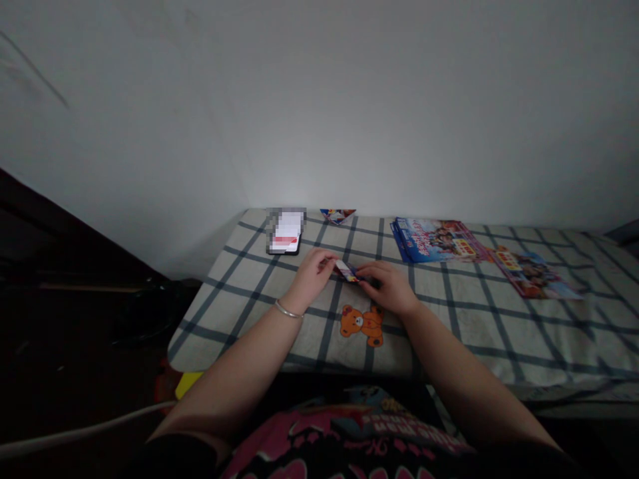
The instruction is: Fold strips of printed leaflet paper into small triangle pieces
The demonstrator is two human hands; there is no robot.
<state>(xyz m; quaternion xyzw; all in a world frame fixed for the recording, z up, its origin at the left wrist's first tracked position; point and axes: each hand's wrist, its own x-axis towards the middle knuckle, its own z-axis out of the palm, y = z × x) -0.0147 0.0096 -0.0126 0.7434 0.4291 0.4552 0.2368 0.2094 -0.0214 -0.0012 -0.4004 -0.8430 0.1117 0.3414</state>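
Rising behind the whole scene, a plain pale-grey wall [379,106] meets the far edge of a table covered in an off-white cloth with dark blue-grey checks [229,279]. On the right lies a stack of glossy blue-and-pink printed leaflets [434,239], slightly fanned; a single leaflet of similar print [534,271] lies askew at its right end. My left hand [317,269] and right hand [387,285] meet above the middle of the cloth. A black-edged phone with a lit white screen [286,233] lies at far left, its display blurred. Nearest me is a flat orange bear figure [362,324]; whether printed or cut out, I cannot tell. Near the wall sits a multicoloured paper triangle [338,215]. Smallest, a folded piece of white-and-purple glossy paper [346,270] spans my fingertips: left thumb and fingers close on its left end, right thumb and fingers pinch its right, with little gap in either grip.
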